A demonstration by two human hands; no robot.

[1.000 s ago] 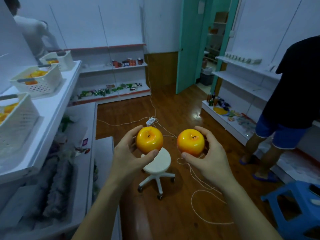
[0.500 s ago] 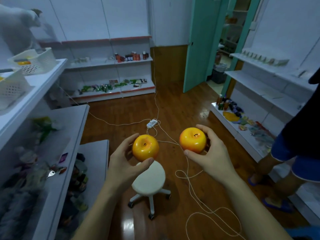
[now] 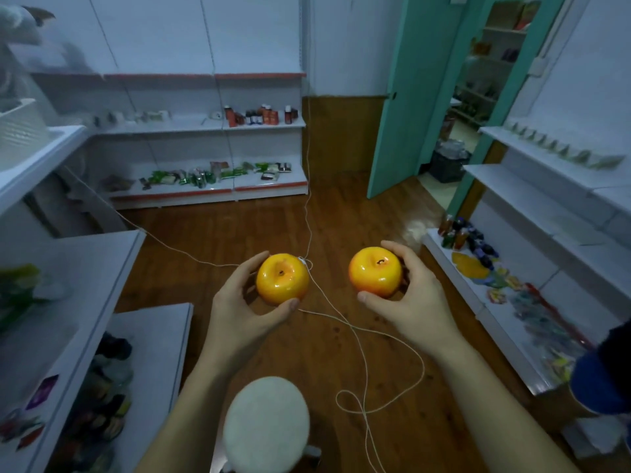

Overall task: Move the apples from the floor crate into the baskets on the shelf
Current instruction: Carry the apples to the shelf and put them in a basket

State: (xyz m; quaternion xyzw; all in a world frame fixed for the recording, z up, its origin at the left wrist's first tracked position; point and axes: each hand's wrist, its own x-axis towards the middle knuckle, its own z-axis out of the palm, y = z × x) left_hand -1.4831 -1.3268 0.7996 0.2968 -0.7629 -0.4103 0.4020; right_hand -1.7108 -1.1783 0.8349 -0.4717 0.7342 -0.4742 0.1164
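Two apples were in hand, one each. My left hand (image 3: 239, 312) had fingers curled round the left apple (image 3: 282, 283), thumb pressed under its front, fingers behind, stem dimple up. My right hand (image 3: 406, 302) cupped the right apple (image 3: 375, 276) the same way, thumb low in front, fingers over the far side. Both grips looked firm, neither fruit resting on anything, held apart over the wooden floor (image 3: 341, 216).

A white basket (image 3: 20, 131) sat on the top shelf (image 3: 41, 158) at far left, only partly in frame; contents not visible. No floor crate in view.

My call: carry step, drop-off next. To do it well I'd turn left, raise one hand over the basket rim, lower the apple in rather than toss, then the other. A stool (image 3: 266, 428) and loose cord (image 3: 362, 353) lay underfoot, so watch footing.
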